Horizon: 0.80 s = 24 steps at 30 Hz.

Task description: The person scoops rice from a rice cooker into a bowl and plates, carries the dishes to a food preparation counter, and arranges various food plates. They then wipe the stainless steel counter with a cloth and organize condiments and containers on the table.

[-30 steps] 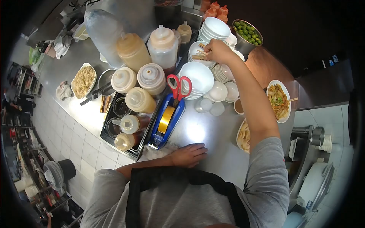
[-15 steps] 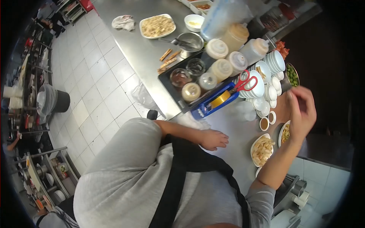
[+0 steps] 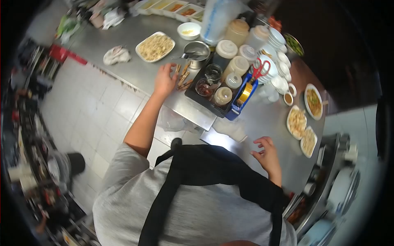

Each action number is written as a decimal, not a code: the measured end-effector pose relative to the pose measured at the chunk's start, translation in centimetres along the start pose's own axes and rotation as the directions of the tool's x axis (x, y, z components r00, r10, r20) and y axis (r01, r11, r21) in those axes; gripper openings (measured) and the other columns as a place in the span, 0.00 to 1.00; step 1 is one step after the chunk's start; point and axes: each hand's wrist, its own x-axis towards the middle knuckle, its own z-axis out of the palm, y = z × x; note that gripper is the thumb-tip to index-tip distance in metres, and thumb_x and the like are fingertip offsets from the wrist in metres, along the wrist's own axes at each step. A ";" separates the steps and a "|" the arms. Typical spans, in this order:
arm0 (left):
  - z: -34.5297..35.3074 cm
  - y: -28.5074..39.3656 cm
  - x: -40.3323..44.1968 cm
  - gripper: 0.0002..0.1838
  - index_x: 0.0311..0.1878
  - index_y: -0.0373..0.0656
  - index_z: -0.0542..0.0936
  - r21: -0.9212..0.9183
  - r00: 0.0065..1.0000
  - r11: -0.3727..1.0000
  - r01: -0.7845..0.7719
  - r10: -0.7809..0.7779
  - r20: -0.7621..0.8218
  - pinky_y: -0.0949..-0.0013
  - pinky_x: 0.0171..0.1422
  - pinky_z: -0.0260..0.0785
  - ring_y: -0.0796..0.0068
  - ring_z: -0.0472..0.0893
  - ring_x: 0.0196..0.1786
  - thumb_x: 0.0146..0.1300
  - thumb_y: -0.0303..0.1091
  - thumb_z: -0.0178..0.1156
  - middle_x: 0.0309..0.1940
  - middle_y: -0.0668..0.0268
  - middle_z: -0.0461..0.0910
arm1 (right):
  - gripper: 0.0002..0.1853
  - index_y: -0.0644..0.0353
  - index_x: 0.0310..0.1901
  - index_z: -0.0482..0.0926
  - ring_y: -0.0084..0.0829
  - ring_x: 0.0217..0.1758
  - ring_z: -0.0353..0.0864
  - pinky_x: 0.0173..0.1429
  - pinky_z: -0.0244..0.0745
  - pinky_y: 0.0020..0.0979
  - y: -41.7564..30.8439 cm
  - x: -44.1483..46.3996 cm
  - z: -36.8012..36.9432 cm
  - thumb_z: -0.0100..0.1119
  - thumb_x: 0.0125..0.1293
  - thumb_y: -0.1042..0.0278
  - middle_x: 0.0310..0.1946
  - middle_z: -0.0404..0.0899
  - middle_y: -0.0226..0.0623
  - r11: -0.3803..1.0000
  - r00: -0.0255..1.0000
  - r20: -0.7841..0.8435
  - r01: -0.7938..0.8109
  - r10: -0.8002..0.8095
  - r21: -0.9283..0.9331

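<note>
My left hand [image 3: 165, 81] reaches over the metal counter with its fingers apart. Its fingertips are beside several small wooden pieces [image 3: 184, 78]; contact with the nearest one cannot be made out. Just beyond them stand a steel pot [image 3: 197, 58] with a utensil in it and a white dish of pale chopped food [image 3: 155, 47]. My right hand [image 3: 267, 156] hovers over the counter at the lower right, fingers half bent and apart, holding nothing. A white cloth [image 3: 230, 129] lies to its left.
A black tray [image 3: 201, 97] holds jars and squeeze bottles. Next to it are a blue tape dispenser [image 3: 237, 107], red scissors [image 3: 260, 69] and stacked white bowls [image 3: 276, 37]. Filled dishes, including a noodle dish [image 3: 314, 101], sit at the right. A crumpled cloth [image 3: 117, 55] lies left.
My left hand has gone from resting by the cloth to the wooden pieces. My right hand has come back from the bowls and the right side toward my body. The view has shifted and turned.
</note>
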 end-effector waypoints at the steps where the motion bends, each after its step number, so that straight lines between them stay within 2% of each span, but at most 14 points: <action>1: 0.7 -1.2 1.3 0.12 0.45 0.44 0.76 0.067 0.997 0.997 -0.047 0.043 0.062 0.58 0.41 0.70 0.55 0.76 0.35 0.57 0.27 0.56 0.29 0.55 0.74 | 0.17 0.57 0.43 0.76 0.35 0.40 0.77 0.37 0.77 0.31 -0.8 -0.1 1.0 0.65 0.49 0.76 0.39 0.74 0.39 1.000 1.000 0.011 0.008 -0.007 -0.020; 2: 1.3 -2.4 2.2 0.12 0.46 0.45 0.76 0.133 0.989 0.986 -0.098 0.082 0.121 0.58 0.42 0.70 0.54 0.76 0.36 0.56 0.27 0.56 0.30 0.55 0.75 | 0.16 0.58 0.43 0.76 0.38 0.38 0.78 0.39 0.76 0.32 -1.6 -0.3 2.0 0.66 0.50 0.72 0.39 0.75 0.39 0.999 1.000 0.017 -0.001 0.000 0.045; 5: 3.2 -6.1 4.0 0.12 0.45 0.45 0.78 0.191 0.961 0.946 -0.263 0.239 0.138 0.55 0.47 0.69 0.51 0.76 0.41 0.56 0.30 0.57 0.36 0.53 0.77 | 0.15 0.58 0.43 0.76 0.38 0.38 0.78 0.39 0.75 0.32 -4.1 -0.3 3.9 0.64 0.52 0.71 0.37 0.76 0.39 0.998 0.999 -0.042 0.027 -0.024 0.065; 7: 1.5 -5.5 4.1 0.15 0.47 0.44 0.78 0.243 0.963 0.933 -0.265 0.241 0.124 0.56 0.50 0.69 0.52 0.77 0.45 0.55 0.30 0.56 0.42 0.53 0.78 | 0.10 0.60 0.40 0.78 0.36 0.37 0.78 0.39 0.74 0.31 -5.7 -0.4 4.7 0.61 0.55 0.71 0.35 0.77 0.39 0.988 0.991 -0.130 0.036 -0.016 0.149; 8: 0.4 -5.1 3.6 0.17 0.50 0.42 0.76 0.089 0.988 0.984 -0.154 0.151 0.040 0.60 0.51 0.70 0.53 0.78 0.45 0.55 0.27 0.54 0.43 0.53 0.79 | 0.09 0.60 0.40 0.78 0.34 0.36 0.78 0.38 0.74 0.30 -6.1 -0.4 5.1 0.61 0.56 0.72 0.34 0.77 0.38 0.981 0.984 -0.175 0.074 -0.042 0.181; 10: -2.5 -2.8 2.3 0.17 0.53 0.37 0.72 -0.079 0.988 0.988 -0.130 0.122 -0.097 0.68 0.47 0.71 0.64 0.79 0.43 0.59 0.24 0.53 0.42 0.57 0.79 | 0.07 0.61 0.39 0.79 0.32 0.35 0.78 0.38 0.73 0.29 -7.1 -0.2 5.2 0.60 0.58 0.73 0.33 0.77 0.38 0.952 0.959 -0.249 0.197 -0.136 0.235; 11: -4.1 -0.9 0.9 0.17 0.53 0.36 0.71 -0.130 0.956 0.956 -0.264 0.241 -0.169 0.73 0.45 0.70 0.72 0.77 0.41 0.60 0.23 0.54 0.40 0.60 0.78 | 0.06 0.61 0.38 0.80 0.32 0.35 0.78 0.38 0.72 0.28 -7.7 0.0 5.1 0.59 0.59 0.73 0.32 0.77 0.38 0.923 0.937 -0.279 0.283 -0.209 0.261; 12: -5.2 1.9 -0.8 0.18 0.53 0.36 0.70 -0.312 0.964 0.913 -0.263 0.232 -0.134 0.73 0.46 0.69 0.75 0.76 0.39 0.58 0.21 0.57 0.37 0.62 0.78 | 0.07 0.60 0.40 0.79 0.30 0.36 0.78 0.40 0.72 0.27 -8.1 0.1 5.1 0.59 0.59 0.73 0.33 0.77 0.37 0.897 0.937 -0.271 0.304 -0.221 0.320; 14: -5.4 5.7 -4.8 0.21 0.52 0.35 0.70 -0.589 0.960 0.793 -0.155 0.263 0.100 0.72 0.48 0.69 0.76 0.77 0.40 0.54 0.18 0.60 0.38 0.60 0.79 | 0.10 0.61 0.45 0.77 0.26 0.38 0.77 0.44 0.73 0.26 -9.0 0.2 4.6 0.58 0.61 0.73 0.36 0.77 0.35 0.795 0.950 -0.226 0.304 -0.214 0.525; 16: -4.5 10.6 -8.7 0.23 0.51 0.36 0.70 -0.579 0.817 0.761 -0.292 0.513 0.264 0.70 0.50 0.69 0.75 0.78 0.39 0.51 0.17 0.64 0.39 0.59 0.80 | 0.13 0.62 0.50 0.74 0.23 0.40 0.77 0.46 0.73 0.26 -9.0 0.4 4.2 0.57 0.63 0.74 0.38 0.77 0.35 0.586 0.972 -0.158 0.231 -0.174 0.777; 18: -1.1 14.1 -11.7 0.23 0.49 0.35 0.72 -0.663 0.775 0.700 -0.266 0.564 0.286 0.73 0.45 0.71 0.75 0.80 0.38 0.49 0.20 0.68 0.38 0.58 0.81 | 0.16 0.64 0.53 0.70 0.23 0.43 0.77 0.47 0.74 0.26 -6.7 0.6 4.5 0.56 0.64 0.75 0.41 0.77 0.36 0.305 0.984 -0.081 0.126 -0.156 0.944; 19: 0.8 14.7 -12.8 0.23 0.49 0.35 0.73 -0.674 0.761 0.693 -0.255 0.574 0.303 0.75 0.43 0.72 0.76 0.80 0.38 0.49 0.21 0.68 0.39 0.58 0.81 | 0.16 0.65 0.53 0.70 0.22 0.42 0.77 0.46 0.74 0.25 -5.3 0.3 3.9 0.56 0.64 0.75 0.41 0.77 0.36 0.320 0.986 -0.103 0.141 -0.132 0.937; 22: 4.9 18.2 -14.7 0.28 0.53 0.35 0.68 -0.655 0.700 0.726 -0.210 0.579 0.418 0.71 0.50 0.70 0.73 0.79 0.41 0.48 0.17 0.66 0.42 0.56 0.78 | 0.15 0.67 0.52 0.71 0.21 0.41 0.77 0.43 0.75 0.24 -1.4 -1.1 0.4 0.56 0.64 0.75 0.40 0.77 0.36 0.408 0.980 -0.185 0.198 -0.073 0.891; 24: 7.8 20.3 -15.6 0.32 0.57 0.36 0.67 -0.653 0.651 0.736 -0.179 0.587 0.482 0.69 0.52 0.69 0.71 0.78 0.47 0.47 0.20 0.68 0.47 0.55 0.77 | 0.14 0.65 0.51 0.71 0.22 0.40 0.78 0.44 0.75 0.25 2.2 -2.0 -1.8 0.55 0.65 0.74 0.41 0.78 0.37 0.451 0.987 -0.143 0.159 -0.069 0.878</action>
